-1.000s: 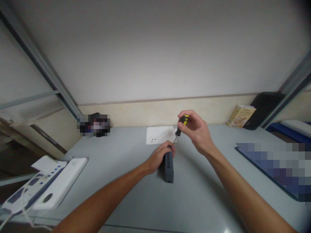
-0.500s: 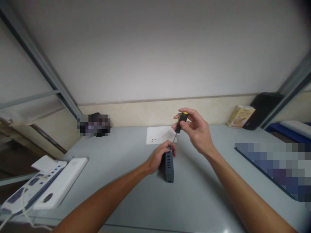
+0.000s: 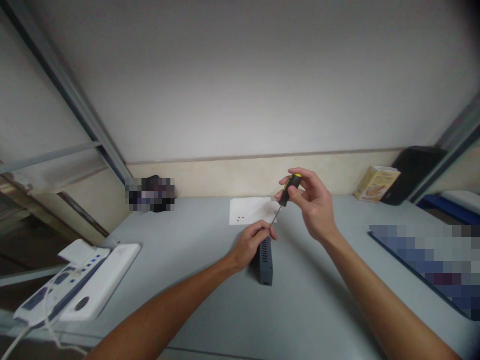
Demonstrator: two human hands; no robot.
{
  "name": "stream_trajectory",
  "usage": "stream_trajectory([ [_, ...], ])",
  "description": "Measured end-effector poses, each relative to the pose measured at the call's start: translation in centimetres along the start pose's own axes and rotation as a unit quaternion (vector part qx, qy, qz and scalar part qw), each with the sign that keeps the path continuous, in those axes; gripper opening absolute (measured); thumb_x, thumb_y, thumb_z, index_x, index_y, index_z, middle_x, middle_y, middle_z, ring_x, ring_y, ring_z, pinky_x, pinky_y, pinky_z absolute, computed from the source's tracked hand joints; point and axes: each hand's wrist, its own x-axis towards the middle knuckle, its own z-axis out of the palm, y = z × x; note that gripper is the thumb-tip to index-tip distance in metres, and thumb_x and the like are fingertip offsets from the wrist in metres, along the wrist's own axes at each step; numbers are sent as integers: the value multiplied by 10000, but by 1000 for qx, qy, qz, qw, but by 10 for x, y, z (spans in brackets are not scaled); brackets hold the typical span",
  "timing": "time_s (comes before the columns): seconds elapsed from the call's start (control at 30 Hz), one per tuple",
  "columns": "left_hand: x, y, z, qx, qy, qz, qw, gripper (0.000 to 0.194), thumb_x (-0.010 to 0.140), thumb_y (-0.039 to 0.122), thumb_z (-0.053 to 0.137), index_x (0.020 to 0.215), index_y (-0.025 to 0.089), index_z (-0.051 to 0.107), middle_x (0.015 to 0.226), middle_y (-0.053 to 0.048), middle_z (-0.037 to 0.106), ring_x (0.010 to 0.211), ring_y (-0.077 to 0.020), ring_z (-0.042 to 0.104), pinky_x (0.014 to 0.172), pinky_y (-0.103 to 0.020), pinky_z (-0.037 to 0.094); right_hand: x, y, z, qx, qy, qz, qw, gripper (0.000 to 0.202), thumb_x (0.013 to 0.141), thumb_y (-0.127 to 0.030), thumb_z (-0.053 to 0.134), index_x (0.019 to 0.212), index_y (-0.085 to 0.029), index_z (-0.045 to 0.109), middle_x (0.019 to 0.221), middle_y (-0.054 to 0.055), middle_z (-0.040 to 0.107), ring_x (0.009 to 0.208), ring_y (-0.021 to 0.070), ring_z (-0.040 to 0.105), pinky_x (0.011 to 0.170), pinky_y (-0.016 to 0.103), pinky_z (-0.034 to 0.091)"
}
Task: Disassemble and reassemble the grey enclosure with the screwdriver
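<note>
1. Box [image 3: 266,272]: dark grey, long and narrow, edges squared. It stands on the surface [image 3: 210,320] at mid-scene, slightly right of centre, long axis running near to far.
2. Box, top face: a row of short dark slots along its length; a small dark spot near the near right corner. Near end face flat, with a small dark opening low down. Far end largely covered by fingers.
3. Left hand [image 3: 249,245]: grasping the far part of the box from the left, fingers bent over the far end.
4. Screwdriver [image 3: 290,190]: black handle with yellow markings and cap, thin metal shaft. Tilted, handle up and to the right, shaft down to the left hand's fingertips. Tip contact with the box: cannot tell.
5. Right hand [image 3: 313,202]: gripping the handle between thumb and fingers, raised above the surface.
6. Paper [image 3: 251,206]: white, flat, beyond the box. Several small dark bits [image 3: 239,217] lie on its near left part; too small to identify.
</note>
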Motion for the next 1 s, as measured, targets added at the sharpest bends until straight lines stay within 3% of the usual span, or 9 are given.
stream_trajectory([
  [0.47, -3, 4, 2, 34, 19, -13, 999, 317, 917, 481, 673, 953, 167, 693, 850, -15, 634, 740, -135, 498, 691, -250, 369, 2, 7, -7, -5, 42, -1, 999, 337, 916, -372, 715, 1222, -301, 593, 1061, 33, 657, 720, 171, 725, 685, 359, 637],
  [1.0, -1, 14, 4, 39, 55, 0, 998, 418, 900, 579, 670, 912, 160, 677, 869, -35, 650, 795, -158, 561, 722, -260, 423, 3, 9, -9, 9, 72, -1, 997, 361, 891, -349, 746, 1218, -298, 602, 1044, 23, 654, 701, 160, 717, 706, 368, 643],
])
